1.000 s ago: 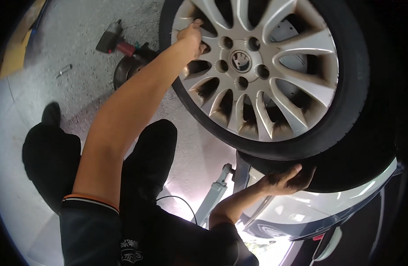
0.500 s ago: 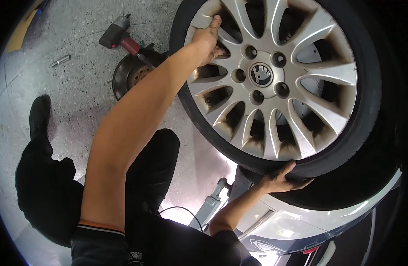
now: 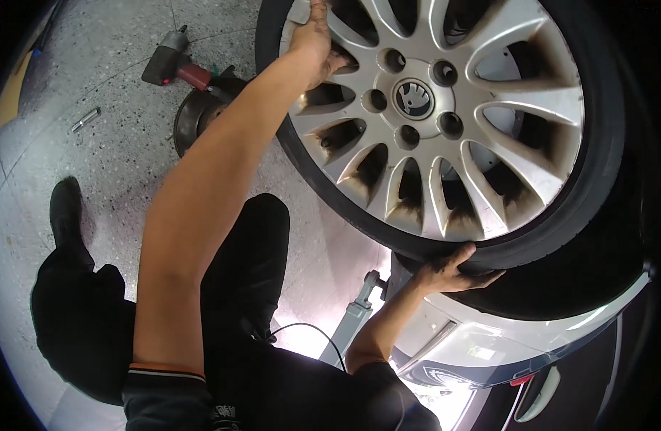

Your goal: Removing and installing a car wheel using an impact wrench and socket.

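A silver multi-spoke alloy car wheel with a black tyre fills the upper right, in front of the dark wheel arch of a white car. At its left side, my left hand is closed round a spoke near the rim, thumb over the face and fingers in the opening. Below, my right hand grips the bottom of the tyre, with its thumb on the sidewall and its fingers along the tread. The bolt holes around the centre cap show no bolt heads. Brownish-black dirt marks the spokes.
A red and black impact wrench lies on the speckled floor by a brake disc, partly hidden by my left forearm. Left of them is a small metal cylinder. A grey lift arm extends beneath the car.
The view has shifted slightly, and the wheel sits a little higher and further left in it. Both hands keep their holds. My left forearm covers more of the brake disc.
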### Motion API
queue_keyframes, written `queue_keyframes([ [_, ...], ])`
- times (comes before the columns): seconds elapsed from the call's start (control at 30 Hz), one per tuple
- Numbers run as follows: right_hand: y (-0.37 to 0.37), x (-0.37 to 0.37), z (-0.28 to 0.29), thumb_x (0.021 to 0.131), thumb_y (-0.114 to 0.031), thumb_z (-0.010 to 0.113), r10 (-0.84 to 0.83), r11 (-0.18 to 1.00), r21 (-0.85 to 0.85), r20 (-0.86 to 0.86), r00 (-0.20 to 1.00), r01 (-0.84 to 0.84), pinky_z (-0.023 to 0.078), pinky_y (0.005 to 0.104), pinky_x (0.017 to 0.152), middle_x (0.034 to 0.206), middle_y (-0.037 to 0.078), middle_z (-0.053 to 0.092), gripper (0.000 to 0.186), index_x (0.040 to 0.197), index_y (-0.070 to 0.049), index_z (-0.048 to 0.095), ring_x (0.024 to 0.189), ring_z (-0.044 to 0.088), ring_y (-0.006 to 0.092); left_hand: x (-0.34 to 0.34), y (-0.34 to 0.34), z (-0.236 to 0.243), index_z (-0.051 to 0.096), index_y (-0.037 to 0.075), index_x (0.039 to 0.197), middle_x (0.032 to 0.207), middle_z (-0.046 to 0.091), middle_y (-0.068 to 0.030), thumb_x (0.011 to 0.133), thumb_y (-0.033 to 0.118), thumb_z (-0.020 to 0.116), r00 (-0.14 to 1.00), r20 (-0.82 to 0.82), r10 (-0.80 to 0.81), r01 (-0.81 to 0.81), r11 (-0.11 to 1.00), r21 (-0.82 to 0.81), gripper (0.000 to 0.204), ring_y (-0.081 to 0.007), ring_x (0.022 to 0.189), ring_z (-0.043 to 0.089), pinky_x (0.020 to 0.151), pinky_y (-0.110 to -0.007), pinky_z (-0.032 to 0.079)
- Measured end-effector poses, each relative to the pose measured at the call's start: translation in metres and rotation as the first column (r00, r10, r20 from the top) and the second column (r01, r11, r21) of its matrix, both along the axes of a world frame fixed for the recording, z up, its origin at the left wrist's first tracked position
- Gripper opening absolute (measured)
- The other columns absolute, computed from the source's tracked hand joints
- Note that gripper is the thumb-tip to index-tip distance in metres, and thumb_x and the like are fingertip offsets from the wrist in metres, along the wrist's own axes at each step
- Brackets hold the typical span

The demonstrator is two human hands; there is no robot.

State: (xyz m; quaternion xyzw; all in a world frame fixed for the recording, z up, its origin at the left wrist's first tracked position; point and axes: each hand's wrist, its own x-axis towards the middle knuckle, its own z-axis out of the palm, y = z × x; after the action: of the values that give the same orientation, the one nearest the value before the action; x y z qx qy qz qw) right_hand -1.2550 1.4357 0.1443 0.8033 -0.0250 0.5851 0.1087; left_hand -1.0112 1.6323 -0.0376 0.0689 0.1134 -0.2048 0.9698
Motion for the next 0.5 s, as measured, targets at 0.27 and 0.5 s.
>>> queue_keyframes([
  [0.27, 0.002, -0.005, -0.011, 0.081, -0.052, 0.063, -0.059, 0.998, 0.023, 0.0, 0.998, 0.059, 0.034, 0.0453, 0.103, 0.135, 0.029, 0.036, 0.089, 0.136, 0.008, 0.027, 0.124, 0.04, 0.0381, 0.01, 0.007, 0.009, 0.029, 0.008, 0.142, 0.141, 0.036, -0.0189, 0.088, 0.067, 0.031, 1.0, 0.022, -0.007, 0.007, 1.0, 0.025, 0.08, -0.0355, 0.123, 0.042, 0.095, -0.05, 0.042],
  [0.5, -0.005, -0.006, -0.028, 0.085, -0.038, 0.064, 0.035, 0.992, 0.116, 0.025, 0.999, -0.038, 0.036, 0.0459, 0.1, 0.135, 0.028, 0.032, 0.08, 0.138, 0.007, 0.024, 0.122, 0.041, 0.0371, 0.011, 0.011, 0.012, 0.024, 0.014, 0.144, 0.144, 0.03, -0.0193, 0.089, 0.066, 0.031, 0.991, 0.132, 0.018, -0.015, 1.0, -0.024, 0.076, -0.0364, 0.126, 0.04, 0.095, -0.05, 0.042],
])
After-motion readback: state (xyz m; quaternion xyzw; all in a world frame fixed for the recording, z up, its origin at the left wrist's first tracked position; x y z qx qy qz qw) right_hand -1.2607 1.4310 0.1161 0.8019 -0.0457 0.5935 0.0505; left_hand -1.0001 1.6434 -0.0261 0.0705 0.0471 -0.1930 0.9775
